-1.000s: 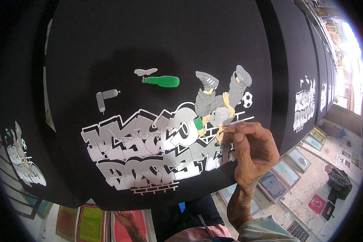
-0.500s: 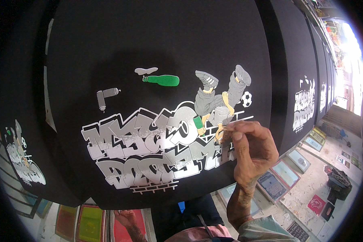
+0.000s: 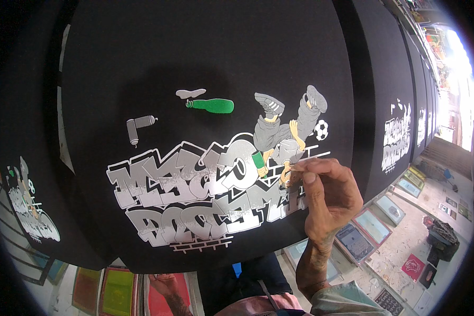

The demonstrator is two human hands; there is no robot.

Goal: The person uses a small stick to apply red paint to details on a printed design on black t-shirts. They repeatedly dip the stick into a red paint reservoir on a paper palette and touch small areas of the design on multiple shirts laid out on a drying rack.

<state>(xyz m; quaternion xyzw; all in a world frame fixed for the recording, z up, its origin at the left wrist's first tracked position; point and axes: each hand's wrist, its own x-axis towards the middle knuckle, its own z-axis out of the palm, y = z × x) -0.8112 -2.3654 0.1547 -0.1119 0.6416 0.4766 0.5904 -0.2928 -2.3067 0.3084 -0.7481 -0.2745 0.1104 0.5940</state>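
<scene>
A large sheet of black fabric (image 3: 205,47) lies spread before me, printed with grey and white block lettering (image 3: 189,179). Beside the lettering is an upside-down cartoon figure (image 3: 279,131) in grey clothes, with a green bottle (image 3: 210,106), spray cans and a football printed around it. My right hand (image 3: 332,192) is closed in a pinch over the figure's head, thumb against forefinger. Something small and pale may be between the fingertips, too small to name. Low on the left, my left hand (image 3: 166,284) is by the fabric's near edge; its fingers are largely hidden.
Similarly printed black pieces lie to the left (image 3: 29,205) and right (image 3: 396,129). Below the near edge are printing screens, among them a yellow-green screen (image 3: 117,292) and a red screen (image 3: 155,301). Several more framed screens (image 3: 354,242) stand at the lower right, over a littered floor (image 3: 395,266).
</scene>
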